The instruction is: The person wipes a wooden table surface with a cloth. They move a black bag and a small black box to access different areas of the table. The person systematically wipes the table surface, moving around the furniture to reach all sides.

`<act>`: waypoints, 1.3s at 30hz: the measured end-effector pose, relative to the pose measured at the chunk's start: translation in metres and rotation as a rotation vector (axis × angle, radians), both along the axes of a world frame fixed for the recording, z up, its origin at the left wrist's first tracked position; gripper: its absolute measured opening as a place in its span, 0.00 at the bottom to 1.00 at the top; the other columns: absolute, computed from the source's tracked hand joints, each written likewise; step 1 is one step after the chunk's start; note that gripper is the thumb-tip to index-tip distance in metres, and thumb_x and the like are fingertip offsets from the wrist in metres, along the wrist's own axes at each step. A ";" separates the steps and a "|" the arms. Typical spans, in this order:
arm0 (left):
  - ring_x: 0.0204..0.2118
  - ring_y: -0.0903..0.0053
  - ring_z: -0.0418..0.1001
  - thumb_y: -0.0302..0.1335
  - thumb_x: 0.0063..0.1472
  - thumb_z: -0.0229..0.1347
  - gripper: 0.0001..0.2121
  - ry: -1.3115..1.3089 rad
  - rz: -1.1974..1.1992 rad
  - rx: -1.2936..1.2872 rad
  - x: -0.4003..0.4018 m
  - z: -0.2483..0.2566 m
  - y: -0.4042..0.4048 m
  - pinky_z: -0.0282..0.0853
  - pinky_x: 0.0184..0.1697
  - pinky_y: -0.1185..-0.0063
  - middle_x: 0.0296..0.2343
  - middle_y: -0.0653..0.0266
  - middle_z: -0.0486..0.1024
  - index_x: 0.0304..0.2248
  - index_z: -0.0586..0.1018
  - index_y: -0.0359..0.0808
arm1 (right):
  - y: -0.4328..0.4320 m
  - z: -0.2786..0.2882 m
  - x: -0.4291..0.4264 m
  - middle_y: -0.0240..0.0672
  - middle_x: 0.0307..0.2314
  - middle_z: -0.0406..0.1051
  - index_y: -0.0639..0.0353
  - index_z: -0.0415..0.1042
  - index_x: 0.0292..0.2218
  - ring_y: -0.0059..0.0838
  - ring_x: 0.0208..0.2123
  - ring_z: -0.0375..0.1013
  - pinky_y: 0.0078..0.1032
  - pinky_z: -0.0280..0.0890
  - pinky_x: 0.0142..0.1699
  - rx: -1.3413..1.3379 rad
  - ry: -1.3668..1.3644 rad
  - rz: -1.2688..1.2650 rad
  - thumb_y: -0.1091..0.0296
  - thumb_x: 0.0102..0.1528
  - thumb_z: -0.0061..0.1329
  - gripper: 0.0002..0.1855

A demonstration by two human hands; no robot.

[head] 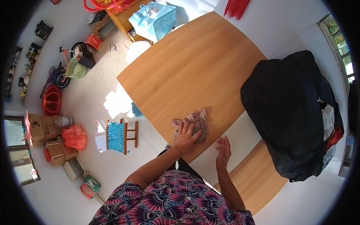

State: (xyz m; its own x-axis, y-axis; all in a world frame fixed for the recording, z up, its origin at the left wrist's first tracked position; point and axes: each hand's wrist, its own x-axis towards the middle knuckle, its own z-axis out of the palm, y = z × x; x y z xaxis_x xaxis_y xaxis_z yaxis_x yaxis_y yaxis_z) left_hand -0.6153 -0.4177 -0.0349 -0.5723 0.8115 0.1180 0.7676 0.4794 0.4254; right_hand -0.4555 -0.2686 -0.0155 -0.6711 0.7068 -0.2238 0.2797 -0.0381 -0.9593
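Note:
My left hand (186, 138) presses down on a crumpled pinkish cloth (200, 118), fingers spread over its folds. The cloth lies near the front edge of a wood-grain tabletop (191, 67), and part of it is hidden under the palm. A faint damp-looking patch shows around it. Over a white strip (242, 135) beside that tabletop, my right hand (223, 150) holds nothing, its fingers loosely bent and apart. Whether the right hand touches the strip I cannot tell.
A large black fabric bag (287, 112) covers the right side of the furniture. Beyond the strip is another wood-grain surface (261, 171). A low stool with blue webbing (116, 136) stands on the floor at left. A light-blue bag (154, 21) sits past the far edge.

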 end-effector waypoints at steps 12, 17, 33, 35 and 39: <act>0.56 0.57 0.60 0.31 0.39 0.67 0.27 0.089 0.515 0.077 -0.204 -0.004 -0.079 0.54 0.59 0.59 0.51 0.62 0.66 0.44 0.76 0.45 | 0.020 -0.017 0.088 0.42 0.50 0.67 0.64 0.58 0.60 0.30 0.46 0.69 0.23 0.68 0.44 0.158 -0.215 -0.261 0.71 0.63 0.40 0.24; 0.59 0.52 0.55 0.37 0.35 0.69 0.29 -0.014 0.373 0.082 -0.069 0.005 -0.075 0.45 0.62 0.47 0.52 0.63 0.63 0.41 0.77 0.49 | 0.011 -0.005 0.050 0.44 0.52 0.65 0.64 0.59 0.59 0.34 0.47 0.68 0.27 0.67 0.44 0.303 -0.236 -0.206 0.74 0.61 0.41 0.25; 0.58 0.49 0.55 0.21 0.46 0.60 0.22 0.112 0.884 0.332 -0.294 -0.031 -0.148 0.52 0.61 0.62 0.54 0.46 0.59 0.44 0.75 0.42 | 0.002 -0.002 0.023 0.44 0.56 0.60 0.62 0.61 0.58 0.38 0.53 0.65 0.31 0.66 0.48 0.431 -0.382 -0.163 0.77 0.57 0.43 0.26; 0.58 0.48 0.55 0.22 0.48 0.61 0.22 0.047 0.899 0.280 -0.332 -0.026 -0.157 0.54 0.61 0.62 0.54 0.46 0.59 0.45 0.75 0.43 | 0.003 -0.005 0.026 0.44 0.57 0.59 0.63 0.62 0.57 0.39 0.54 0.65 0.31 0.67 0.47 0.511 -0.384 -0.107 0.77 0.57 0.44 0.26; 0.58 0.48 0.55 0.22 0.46 0.62 0.23 0.086 0.867 0.334 -0.319 -0.033 -0.154 0.53 0.61 0.62 0.53 0.46 0.60 0.46 0.75 0.42 | 0.007 -0.008 0.030 0.45 0.57 0.59 0.63 0.63 0.56 0.40 0.54 0.65 0.31 0.67 0.47 0.462 -0.382 -0.136 0.78 0.55 0.45 0.26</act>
